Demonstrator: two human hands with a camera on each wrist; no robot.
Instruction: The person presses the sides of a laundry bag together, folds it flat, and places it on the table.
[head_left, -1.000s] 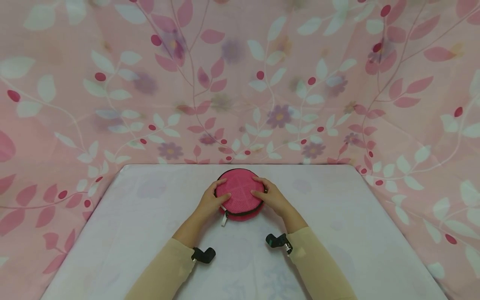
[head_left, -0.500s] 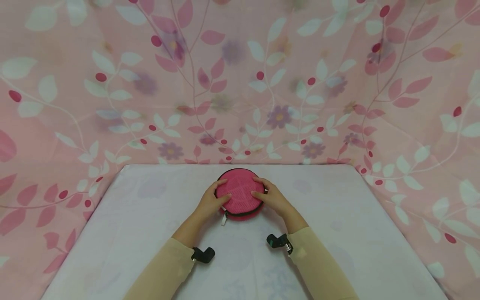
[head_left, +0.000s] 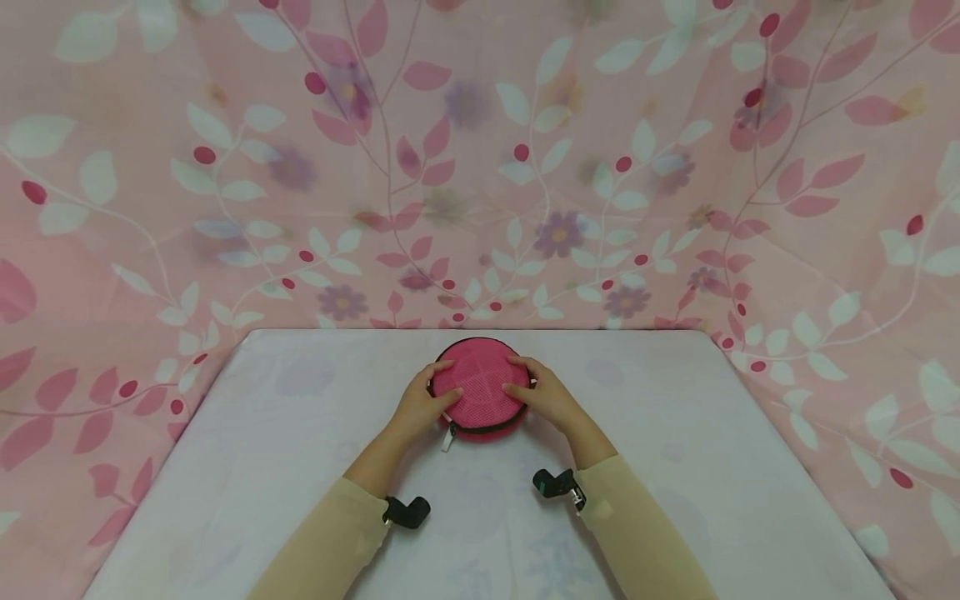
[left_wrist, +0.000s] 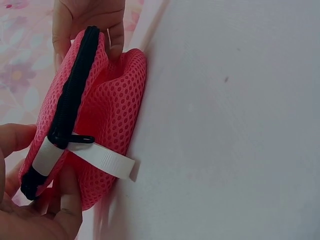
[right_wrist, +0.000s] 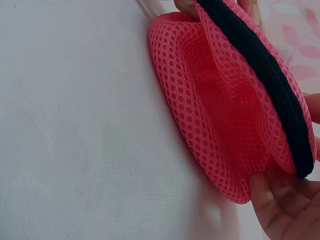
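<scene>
A round pink mesh zip pouch (head_left: 480,387) lies near the far side of the table between both hands. My left hand (head_left: 417,404) grips its left side, thumb on top and fingers tucked beneath the rim, as the left wrist view shows. On the opposite side my right hand (head_left: 553,402) holds the pouch in the same way. A black zip (left_wrist: 75,90) runs along the edge. Its white pull tab (left_wrist: 107,161) hangs by the left hand. Below the zip, the mesh underside (right_wrist: 175,95) sags inward and touches the cloth.
A white cloth covers the table (head_left: 285,467). Pink floral fabric (head_left: 480,167) hangs behind and on both sides. Small black cameras (head_left: 407,512) sit at the wrists, over beige sleeves (head_left: 645,533).
</scene>
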